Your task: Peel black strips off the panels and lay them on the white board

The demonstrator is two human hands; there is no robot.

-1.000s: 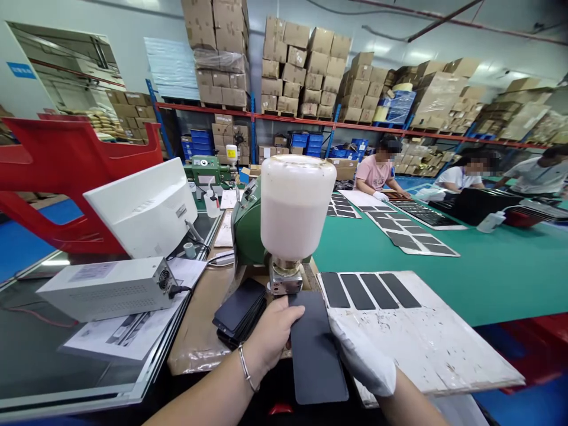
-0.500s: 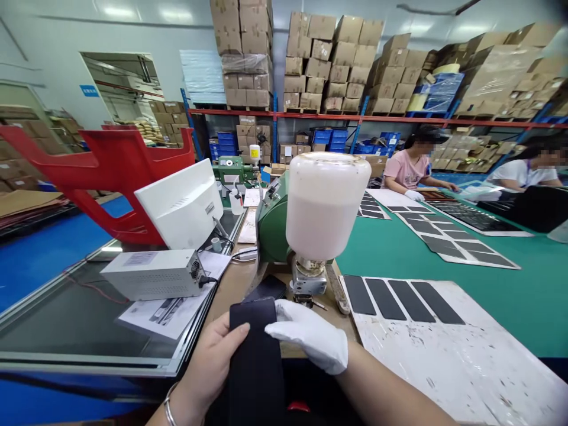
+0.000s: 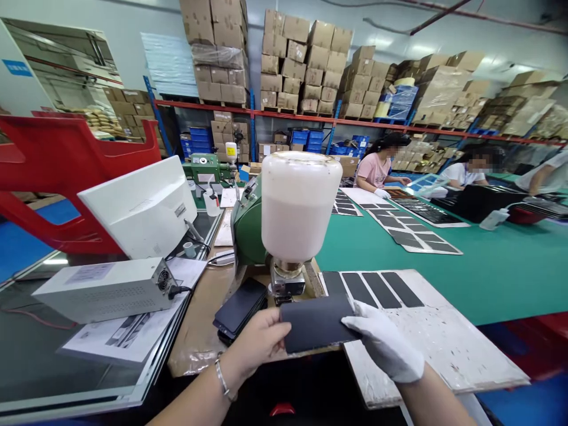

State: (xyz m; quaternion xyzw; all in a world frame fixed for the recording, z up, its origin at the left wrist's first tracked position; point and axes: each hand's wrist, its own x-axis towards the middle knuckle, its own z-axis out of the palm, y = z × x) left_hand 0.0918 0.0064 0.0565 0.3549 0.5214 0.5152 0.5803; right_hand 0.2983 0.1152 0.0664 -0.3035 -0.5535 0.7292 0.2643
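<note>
A dark rectangular panel is held level between my two hands, just in front of the green machine. My bare left hand pinches its left end, thumb on top. My right hand, in a white glove, grips the right end. Left of the machine's nozzle lies a stack of similar dark panels. The machine carries a large translucent bottle partly filled with pale liquid, above a metal head. To the right, several dark panels lie in a row on a stained white board.
A white power box and a monitor stand on the left glass-topped table. An upturned red stool is behind them. Co-workers sit along the green table. Boxes on racks line the back.
The panel has turned from upright lengthwise to crosswise and moved right, toward the white board. Both hands moved with it, and the view swung right, showing more of the dark stack.
</note>
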